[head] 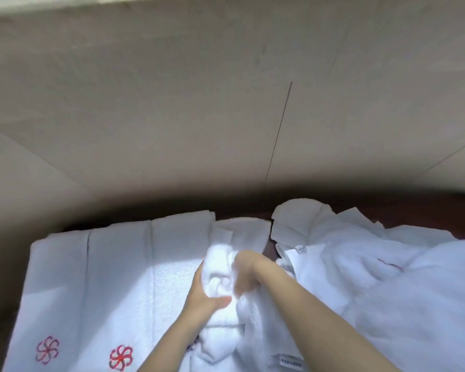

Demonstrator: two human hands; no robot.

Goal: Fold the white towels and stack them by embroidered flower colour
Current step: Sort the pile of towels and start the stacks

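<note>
A crumpled white towel (pixel 220 288) is bunched between both hands at bottom centre. My left hand (pixel 203 294) grips its left side, thumb pressed across the front. My right hand (pixel 246 275) is blurred and curls into the cloth from the right. To the left lie two folded white towels side by side, each with a red embroidered flower: one (pixel 47 349) on the far-left towel, another (pixel 120 357) beside it. A loose heap of unfolded white towels (pixel 373 277) fills the right side. A dark embroidered mark peeks out under my left forearm.
The towels lie on a dark brown surface (pixel 427 210) whose far edge meets a pale tiled wall (pixel 226 103). A towel with a small label (pixel 290 362) lies at the bottom under my right arm.
</note>
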